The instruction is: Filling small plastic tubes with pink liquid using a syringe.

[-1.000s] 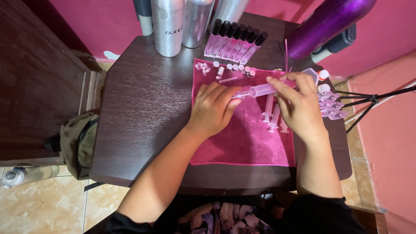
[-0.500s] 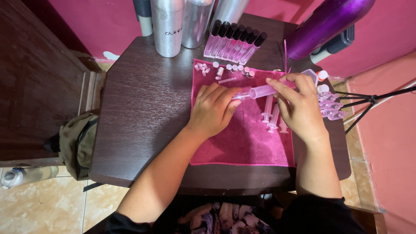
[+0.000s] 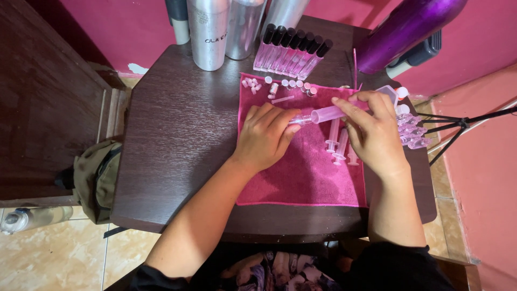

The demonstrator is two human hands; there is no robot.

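Fingers of the right hand point(image 3: 374, 132) pinch the rear part of a clear pink plastic syringe point(image 3: 334, 113), just right of the frame's centre. Its long axis runs nearly level across the picture, tilted slightly up toward the right, and its narrow tip points left, meeting the fingertips of the left hand point(image 3: 264, 137). That left hand is curled, knuckles up, its fingers closed around something small at the syringe's tip; what it grips is too hidden to name.

Both hands hover low over a magenta terry cloth point(image 3: 301, 178) spread on a dark brown wooden table point(image 3: 177, 134). Beneath the right hand lie several smaller clear syringes point(image 3: 339, 143), their long axes running up and down the frame. Small pale caps and stoppers point(image 3: 280, 86) are scattered along the cloth's upper edge. Above them, a slanted row of clear tubes with black caps point(image 3: 293, 54) leans at the table's far side, beside tall brushed-metal cans point(image 3: 210, 32) at upper centre. A glossy purple bottle point(image 3: 404, 29) fills the upper right corner. A heap of clear pinkish tubes point(image 3: 412, 132) sits at the table's right edge.
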